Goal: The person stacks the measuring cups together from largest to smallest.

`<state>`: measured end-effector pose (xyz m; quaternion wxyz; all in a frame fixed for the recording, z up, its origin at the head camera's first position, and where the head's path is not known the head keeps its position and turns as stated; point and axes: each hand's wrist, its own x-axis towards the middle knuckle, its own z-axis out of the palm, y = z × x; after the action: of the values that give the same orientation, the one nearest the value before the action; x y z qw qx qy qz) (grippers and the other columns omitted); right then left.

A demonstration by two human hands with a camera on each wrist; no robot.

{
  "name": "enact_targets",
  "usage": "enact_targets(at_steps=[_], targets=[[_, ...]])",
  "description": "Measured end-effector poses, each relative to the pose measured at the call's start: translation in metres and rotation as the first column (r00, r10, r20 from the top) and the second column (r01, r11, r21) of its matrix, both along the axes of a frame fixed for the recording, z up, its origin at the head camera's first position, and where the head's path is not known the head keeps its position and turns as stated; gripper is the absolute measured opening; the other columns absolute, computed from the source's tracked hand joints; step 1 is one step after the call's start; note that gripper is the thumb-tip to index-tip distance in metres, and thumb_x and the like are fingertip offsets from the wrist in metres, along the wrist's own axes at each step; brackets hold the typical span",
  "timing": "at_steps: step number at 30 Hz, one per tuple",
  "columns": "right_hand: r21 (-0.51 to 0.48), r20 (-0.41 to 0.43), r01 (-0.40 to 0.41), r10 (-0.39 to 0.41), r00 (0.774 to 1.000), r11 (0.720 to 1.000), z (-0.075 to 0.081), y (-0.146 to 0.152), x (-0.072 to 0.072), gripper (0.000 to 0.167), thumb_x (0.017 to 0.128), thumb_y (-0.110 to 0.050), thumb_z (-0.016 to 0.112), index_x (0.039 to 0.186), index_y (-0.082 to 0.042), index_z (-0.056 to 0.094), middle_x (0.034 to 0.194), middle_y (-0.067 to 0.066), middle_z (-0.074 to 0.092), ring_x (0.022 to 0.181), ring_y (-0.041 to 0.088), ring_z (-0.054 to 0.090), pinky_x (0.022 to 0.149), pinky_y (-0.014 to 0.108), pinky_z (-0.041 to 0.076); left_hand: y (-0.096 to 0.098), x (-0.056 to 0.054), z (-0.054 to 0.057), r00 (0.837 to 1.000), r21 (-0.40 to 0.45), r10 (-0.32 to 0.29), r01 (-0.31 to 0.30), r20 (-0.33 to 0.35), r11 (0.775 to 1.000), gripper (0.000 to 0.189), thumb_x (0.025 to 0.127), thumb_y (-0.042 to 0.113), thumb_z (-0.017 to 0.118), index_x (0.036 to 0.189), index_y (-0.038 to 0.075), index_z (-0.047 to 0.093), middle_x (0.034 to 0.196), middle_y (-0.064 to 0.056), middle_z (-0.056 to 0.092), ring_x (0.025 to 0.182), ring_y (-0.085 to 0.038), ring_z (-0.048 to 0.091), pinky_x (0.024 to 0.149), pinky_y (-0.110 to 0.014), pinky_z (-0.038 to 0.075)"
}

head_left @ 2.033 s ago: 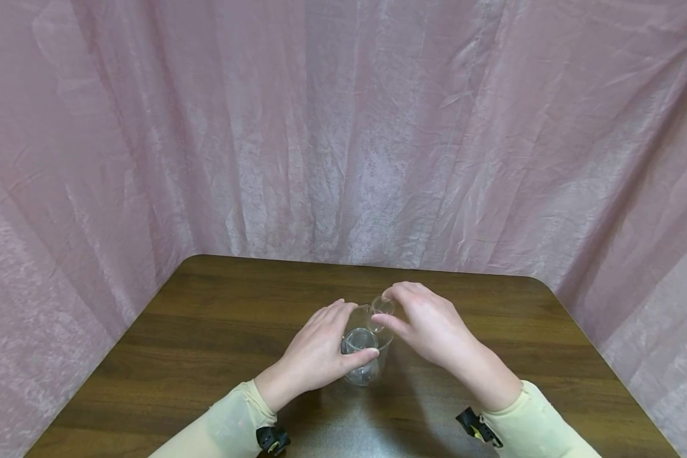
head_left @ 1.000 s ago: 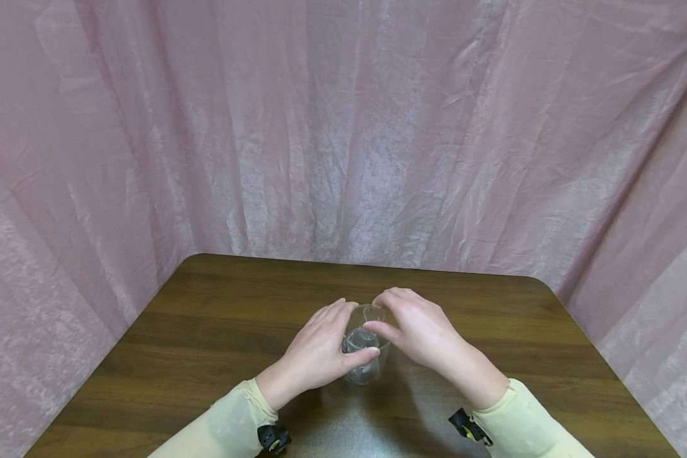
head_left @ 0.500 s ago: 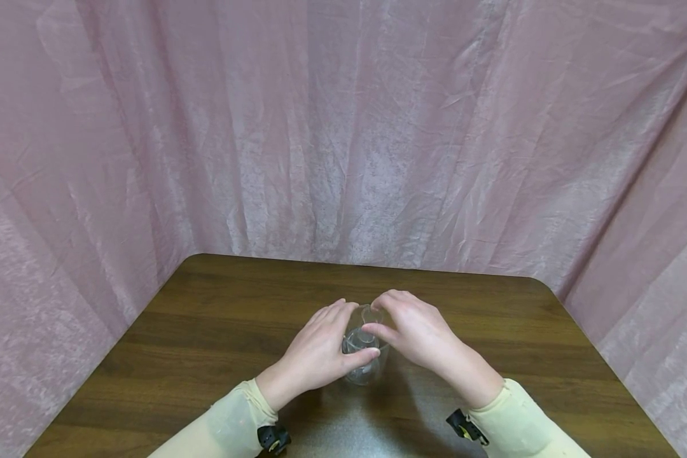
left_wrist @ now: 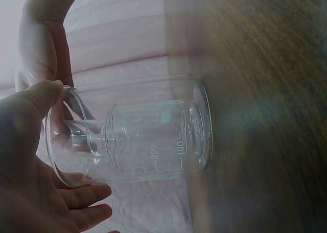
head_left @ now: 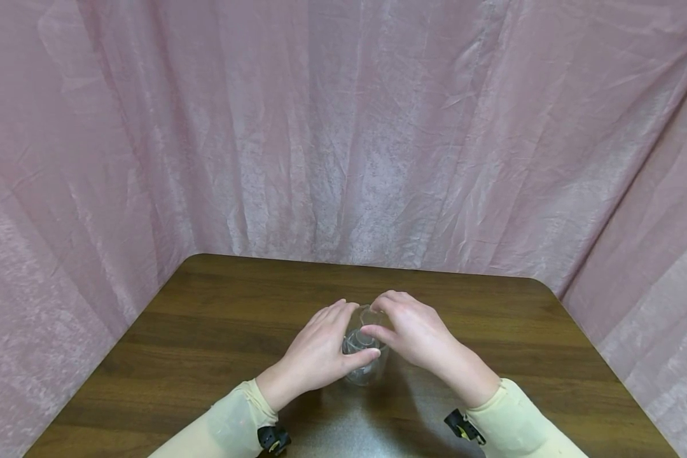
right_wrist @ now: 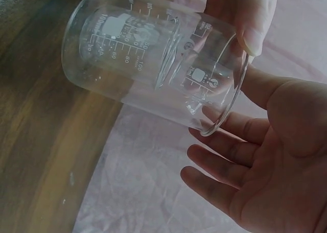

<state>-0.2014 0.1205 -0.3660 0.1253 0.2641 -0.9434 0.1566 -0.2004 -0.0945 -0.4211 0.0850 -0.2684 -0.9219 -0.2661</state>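
Note:
A large glass beaker stands upright on the table. My left hand grips it near the rim, thumb on the near side and fingers on the far side. Inside, on its floor, stands a middle-sized beaker marked 100 ml. A small beaker marked 25 ml is in the upper part of the large one, just over the middle beaker's mouth. My right hand pinches the small beaker near its top between thumb and index finger; the other fingers spread outside the large rim. Clear glass blurs the exact contact.
The brown wooden table extends to all sides of the beakers, with rounded far corners. A pink curtain hangs behind and at both sides. Each sleeve has a black device near the wrist.
My right hand has moved left and slightly down, bringing the small beaker from the large beaker's right rim into its mouth. My left hand stays in place.

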Motion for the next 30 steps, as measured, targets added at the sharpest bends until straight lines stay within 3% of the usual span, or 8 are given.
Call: enact_targets(at_steps=[30], targets=[[0.064,0.006,-0.045,0.045,0.999,0.997,-0.0081,-0.0012,-0.0068,0.033,0.096,-0.039,0.088,0.111,-0.011,0.080,0.116,0.001,0.074,0.112,0.023,0.072,0.090,0.046,0.063,-0.0001,-0.0003,-0.0007,1.000,-0.004,0.000,0.000,0.006,1.000,0.093,0.097,0.072,0.071,0.160,0.006,0.051,0.163,-0.013,0.055,0.159,-0.035,0.041,0.130,-0.057,0.032]])
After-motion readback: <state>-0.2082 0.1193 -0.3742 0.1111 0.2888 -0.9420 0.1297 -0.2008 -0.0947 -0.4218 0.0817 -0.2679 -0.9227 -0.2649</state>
